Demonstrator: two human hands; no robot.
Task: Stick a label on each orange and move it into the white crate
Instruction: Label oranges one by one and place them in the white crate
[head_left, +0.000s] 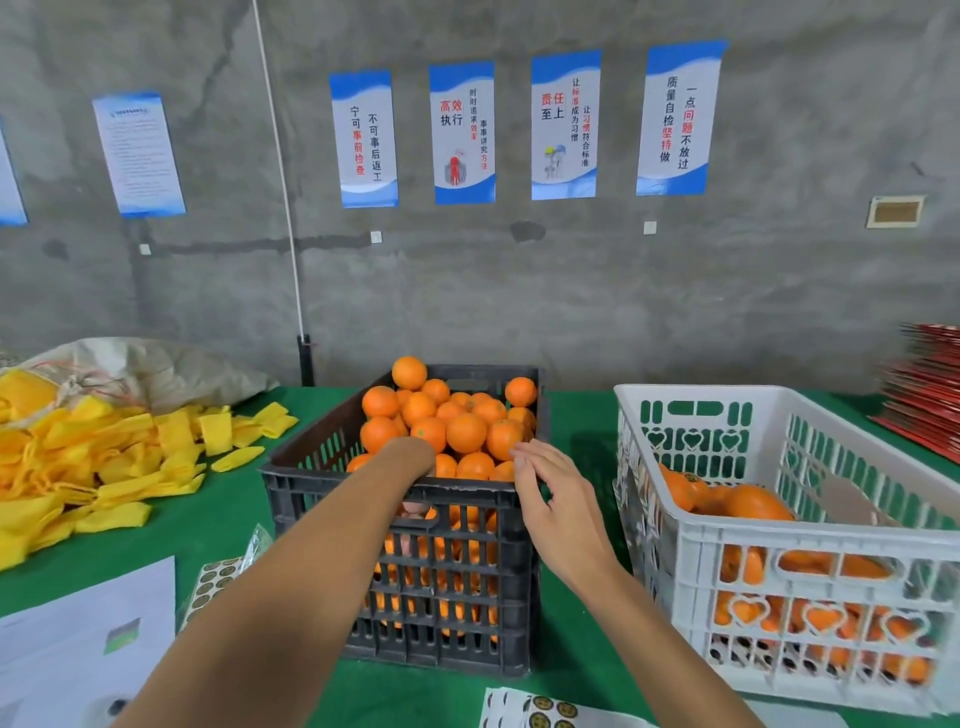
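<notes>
Right hand (553, 499) fingers (522, 460) loosely spread, empty, over black crate (415, 499) near rim. Left hand (415, 512) dips inside black crate, fingers mostly hidden, grip cannot be told. Oranges (457, 423) heaped in black crate. White crate (810, 535) just right of it, part-filled. Label sheets (215, 579) left of black crate.

Single head-worn wide-angle view, looking forward and slightly down from close behind the black crate (415, 499) at centre, white crate (779, 545) to its right, concrete wall (519, 286) with posters well beyond it, no second view.
</notes>
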